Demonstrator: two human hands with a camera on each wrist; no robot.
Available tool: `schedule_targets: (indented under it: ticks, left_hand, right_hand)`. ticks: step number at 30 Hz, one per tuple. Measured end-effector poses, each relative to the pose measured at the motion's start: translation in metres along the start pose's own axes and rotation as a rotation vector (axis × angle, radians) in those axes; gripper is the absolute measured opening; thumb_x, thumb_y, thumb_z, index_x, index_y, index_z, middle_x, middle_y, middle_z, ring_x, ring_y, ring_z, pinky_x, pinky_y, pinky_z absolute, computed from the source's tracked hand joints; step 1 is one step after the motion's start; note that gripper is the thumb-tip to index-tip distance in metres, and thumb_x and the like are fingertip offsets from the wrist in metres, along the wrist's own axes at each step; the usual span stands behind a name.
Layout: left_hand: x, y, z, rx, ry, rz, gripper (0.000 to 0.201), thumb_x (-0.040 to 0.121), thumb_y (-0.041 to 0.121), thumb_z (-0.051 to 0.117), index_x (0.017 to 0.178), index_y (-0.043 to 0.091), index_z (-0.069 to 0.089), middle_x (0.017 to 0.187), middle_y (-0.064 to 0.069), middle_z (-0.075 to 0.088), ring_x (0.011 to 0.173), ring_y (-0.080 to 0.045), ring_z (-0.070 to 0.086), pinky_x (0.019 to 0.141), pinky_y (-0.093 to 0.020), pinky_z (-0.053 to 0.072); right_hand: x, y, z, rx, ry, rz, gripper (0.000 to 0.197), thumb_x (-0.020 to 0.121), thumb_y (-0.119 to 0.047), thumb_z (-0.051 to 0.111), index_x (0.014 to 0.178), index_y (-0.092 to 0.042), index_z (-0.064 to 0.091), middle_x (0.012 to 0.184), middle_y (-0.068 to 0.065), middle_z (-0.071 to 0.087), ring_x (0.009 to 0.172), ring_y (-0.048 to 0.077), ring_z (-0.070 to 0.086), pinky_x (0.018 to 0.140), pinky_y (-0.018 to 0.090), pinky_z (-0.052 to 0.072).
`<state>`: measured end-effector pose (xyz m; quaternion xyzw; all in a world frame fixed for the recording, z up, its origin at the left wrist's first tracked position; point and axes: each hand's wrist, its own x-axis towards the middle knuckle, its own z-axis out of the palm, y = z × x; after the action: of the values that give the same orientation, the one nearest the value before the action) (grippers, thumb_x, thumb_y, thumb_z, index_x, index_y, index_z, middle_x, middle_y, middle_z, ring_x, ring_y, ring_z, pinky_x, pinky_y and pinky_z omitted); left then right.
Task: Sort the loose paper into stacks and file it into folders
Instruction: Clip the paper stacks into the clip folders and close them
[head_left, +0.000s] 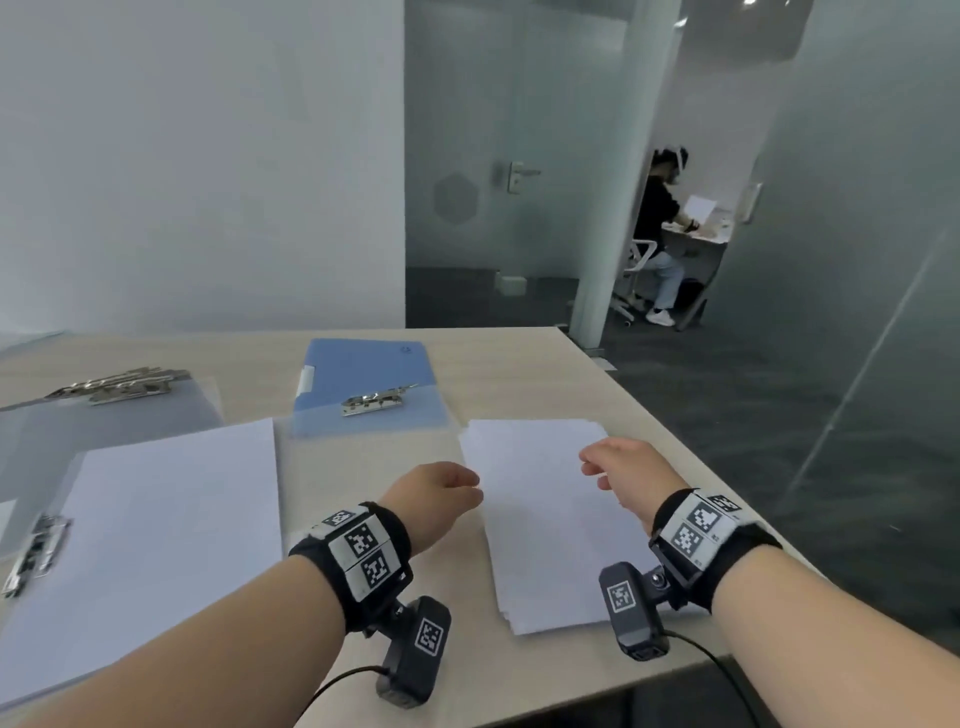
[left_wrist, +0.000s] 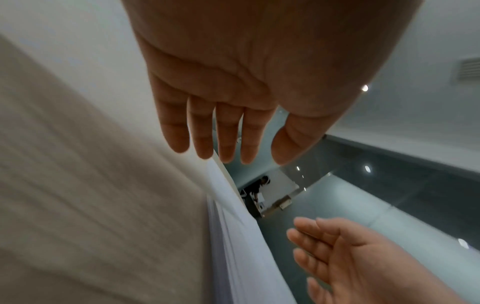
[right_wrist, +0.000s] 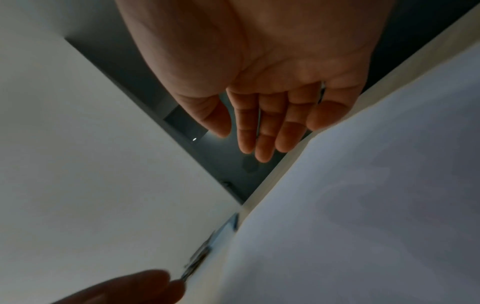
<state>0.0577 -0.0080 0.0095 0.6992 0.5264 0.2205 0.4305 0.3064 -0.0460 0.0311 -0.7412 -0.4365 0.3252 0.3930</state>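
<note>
While both hands hover spread and empty, the left hand (head_left: 436, 488) just beside the stack's (head_left: 550, 525) edge and the right hand (head_left: 618, 465) over it, the light, floppy, slippery sheets probably want squaring and gripping at opposite edges.

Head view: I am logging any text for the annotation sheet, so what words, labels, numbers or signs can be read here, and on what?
No readable words or numbers.
Blue folder: small round mark near its far corner, too blurred to read.
Blue folder's white spine label: no text legible.
Wrist bands and wrist cameras: black-and-white square code markers, patterns only; tiny print beside one on the right band, too small to read.
Paper stack: looks blank.
</note>
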Motion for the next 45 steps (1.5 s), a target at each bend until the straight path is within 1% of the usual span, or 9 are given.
schedule_targets:
  ticks: [3,7,14,19,25,33,37,43,45]
  left_hand:
    - [0.016,0.010,0.017,0.069,-0.046,-0.015,0.037,0.095,0.036,0.063,0.131,0.032,0.062,0.127,0.005,0.063,0.103,-0.014,0.060,0.087,-0.025,0.045]
    - [0.029,0.019,0.024,0.109,-0.118,-0.079,0.051,0.096,0.036,0.062,0.145,0.029,0.049,0.142,0.000,0.055,0.105,-0.016,0.056,0.093,-0.024,0.042]
    - [0.037,0.016,0.022,0.205,-0.148,-0.151,0.062,0.096,0.041,0.061,0.152,0.028,0.039,0.154,-0.002,0.044,0.128,-0.021,0.050,0.107,-0.028,0.035]
    - [0.043,0.012,0.027,0.224,-0.158,-0.162,0.060,0.096,0.040,0.063,0.150,0.024,0.043,0.153,-0.002,0.045,0.136,-0.020,0.046,0.100,-0.024,0.033]
    - [0.053,0.007,0.035,0.355,-0.133,-0.134,0.059,0.093,0.048,0.062,0.146,0.025,0.046,0.155,-0.003,0.036,0.136,-0.024,0.044,0.112,-0.034,0.035]
    - [0.058,-0.002,0.032,0.371,-0.143,-0.127,0.059,0.091,0.051,0.062,0.144,0.029,0.048,0.155,-0.002,0.035,0.139,-0.024,0.041,0.117,-0.039,0.032]
    - [0.059,-0.003,0.031,0.370,-0.142,-0.125,0.061,0.089,0.054,0.063,0.143,0.029,0.049,0.156,0.000,0.035,0.140,-0.024,0.039,0.117,-0.041,0.032]
    - [0.058,-0.004,0.025,0.385,-0.120,-0.147,0.077,0.075,0.064,0.058,0.143,0.030,0.050,0.154,0.001,0.041,0.140,-0.025,0.040,0.117,-0.043,0.033]
    - [0.057,-0.003,0.020,0.402,-0.147,-0.162,0.072,0.084,0.062,0.058,0.145,0.027,0.047,0.151,0.001,0.045,0.137,-0.023,0.045,0.115,-0.041,0.035]
  right_hand:
    - [0.018,0.030,-0.033,-0.124,0.047,0.063,0.022,0.091,-0.022,0.055,0.076,-0.006,0.056,0.081,0.006,0.053,0.073,0.022,0.049,0.068,0.036,0.045]
    - [0.023,0.051,-0.053,-0.147,-0.003,0.129,0.028,0.101,-0.019,0.050,0.075,-0.029,0.048,0.077,-0.008,0.047,0.065,0.004,0.042,0.060,0.018,0.036]
    - [0.033,0.052,-0.052,0.013,-0.015,0.175,0.013,0.070,-0.026,0.053,0.077,-0.015,0.054,0.075,0.010,0.055,0.069,0.025,0.052,0.064,0.034,0.037]
    - [0.042,0.059,-0.055,0.080,0.033,0.158,0.011,0.064,-0.029,0.052,0.067,-0.019,0.056,0.073,0.009,0.062,0.070,0.027,0.059,0.068,0.038,0.043]
    - [0.042,0.059,-0.055,0.189,-0.004,0.125,0.016,0.090,-0.010,0.060,0.101,-0.009,0.072,0.092,0.014,0.075,0.077,0.027,0.066,0.062,0.030,0.050]
    - [0.044,0.055,-0.045,-0.174,-0.049,0.042,0.014,0.085,-0.014,0.061,0.097,-0.012,0.068,0.092,0.010,0.074,0.081,0.031,0.071,0.071,0.034,0.054]
    - [0.047,0.054,-0.044,-0.155,-0.204,0.086,0.021,0.084,-0.019,0.068,0.103,-0.009,0.072,0.099,0.013,0.078,0.092,0.034,0.074,0.091,0.050,0.058]
    - [0.052,0.056,-0.058,-0.078,-0.155,0.043,0.011,0.096,-0.010,0.062,0.102,-0.012,0.070,0.101,0.011,0.077,0.094,0.034,0.074,0.091,0.050,0.058]
    - [0.054,0.056,-0.069,-0.109,-0.118,0.028,0.015,0.095,-0.012,0.062,0.108,-0.013,0.070,0.102,0.009,0.077,0.095,0.032,0.073,0.092,0.050,0.057]
